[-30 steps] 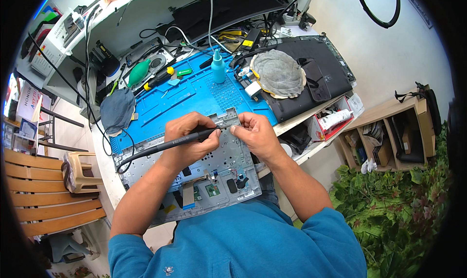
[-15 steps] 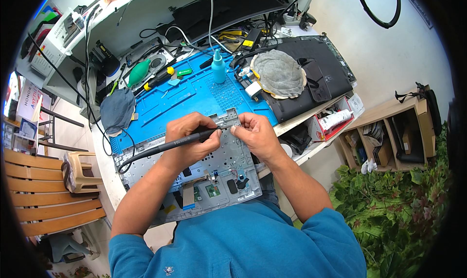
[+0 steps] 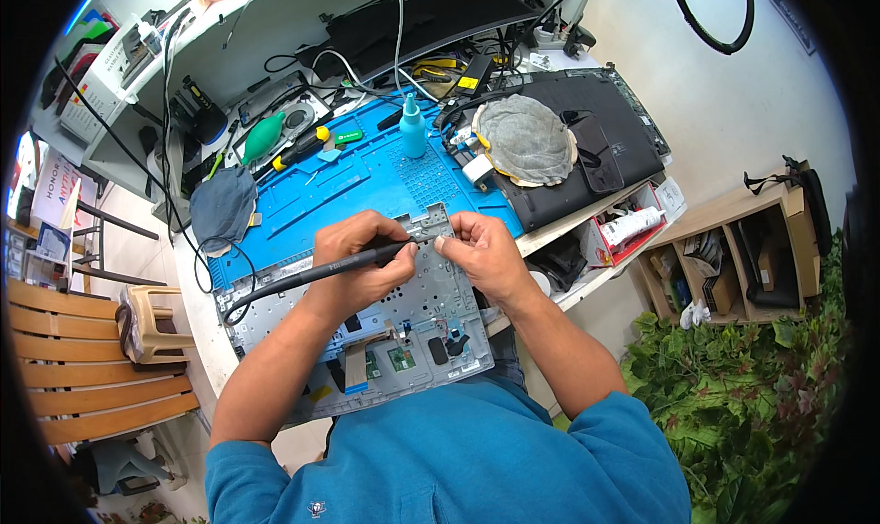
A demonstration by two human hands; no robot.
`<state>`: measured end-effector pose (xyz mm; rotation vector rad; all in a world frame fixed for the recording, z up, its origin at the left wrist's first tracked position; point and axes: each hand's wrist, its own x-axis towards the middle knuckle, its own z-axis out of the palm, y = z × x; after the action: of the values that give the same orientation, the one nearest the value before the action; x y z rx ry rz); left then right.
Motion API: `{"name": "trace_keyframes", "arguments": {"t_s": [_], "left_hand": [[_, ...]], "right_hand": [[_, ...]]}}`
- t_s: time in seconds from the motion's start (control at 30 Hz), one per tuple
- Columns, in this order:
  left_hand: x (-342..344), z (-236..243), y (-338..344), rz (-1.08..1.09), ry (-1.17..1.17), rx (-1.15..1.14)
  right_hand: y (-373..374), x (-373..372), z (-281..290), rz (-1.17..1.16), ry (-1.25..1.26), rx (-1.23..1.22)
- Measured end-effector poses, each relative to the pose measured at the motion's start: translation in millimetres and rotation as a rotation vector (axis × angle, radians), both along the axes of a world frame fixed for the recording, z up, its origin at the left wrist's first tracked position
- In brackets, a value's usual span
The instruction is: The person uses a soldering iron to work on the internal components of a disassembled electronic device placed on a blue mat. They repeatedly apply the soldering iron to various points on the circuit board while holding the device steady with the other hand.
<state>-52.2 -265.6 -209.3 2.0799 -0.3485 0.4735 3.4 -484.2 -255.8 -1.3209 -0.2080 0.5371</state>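
Observation:
My left hand (image 3: pixel 362 258) grips a black pen-shaped tool (image 3: pixel 323 271) with a cord trailing at its left end; its tip is at the top right corner of a silver laptop chassis (image 3: pixel 440 313). My right hand (image 3: pixel 478 253) is closed in a pinch at that corner, fingertips beside the tool's tip; what it pinches is too small to make out. The chassis has small boards, holes and a flat ribbon cable (image 3: pixel 355 362) on it, and it lies at the desk's front edge against my body, partly over a blue work mat (image 3: pixel 330 180).
Behind stand a teal bottle (image 3: pixel 412 134), a green blower (image 3: pixel 263 139) and screwdrivers. A black laptop (image 3: pixel 619 125) carrying a round grey pad (image 3: pixel 522 139) is at right, a dark cloth (image 3: pixel 223 210) at left. A wooden chair (image 3: pixel 96 373) and artificial foliage (image 3: pixel 733 405) flank me.
My left hand and the black tool have shifted very slightly at the chassis corner. My right hand stays in place.

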Motion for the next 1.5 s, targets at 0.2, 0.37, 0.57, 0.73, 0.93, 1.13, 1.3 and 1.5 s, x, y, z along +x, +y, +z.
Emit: {"name": "trace_keyframes", "arguments": {"t_s": [0.2, 0.37, 0.57, 0.73, 0.93, 1.13, 1.3, 1.5], "left_hand": [[-1.6, 4.0, -8.4, 0.017, 0.120, -0.463], [18.6, 25.5, -11.7, 0.024, -0.012, 0.165], [33.1, 15.0, -18.3, -0.007, 0.180, 0.109], [35.0, 23.2, -22.1, -0.007, 0.318, 0.086], [36.3, 22.6, -6.1, -0.056, 0.384, 0.052], [43.0, 21.9, -6.3, -0.062, 0.429, 0.060], [43.9, 24.1, -12.2, -0.053, 0.450, 0.082], [47.2, 23.1, -4.8, -0.091, 0.462, 0.082]], "right_hand": [[1.2, -1.1, 1.8, 0.003, 0.021, 0.053], [-1.1, -0.8, 3.5, 0.013, 0.001, 0.024], [-1.1, 1.5, -3.2, 0.036, -0.005, 0.026], [-0.6, -0.6, -6.6, -0.015, -0.049, 0.016], [-2.8, 0.4, -3.2, 0.014, -0.001, 0.051], [-2.2, 1.3, -5.5, 0.001, -0.010, 0.050], [-2.2, 2.4, -10.1, 0.001, -0.053, 0.029], [-5.3, 2.1, -6.6, 0.029, -0.016, 0.010]]}}
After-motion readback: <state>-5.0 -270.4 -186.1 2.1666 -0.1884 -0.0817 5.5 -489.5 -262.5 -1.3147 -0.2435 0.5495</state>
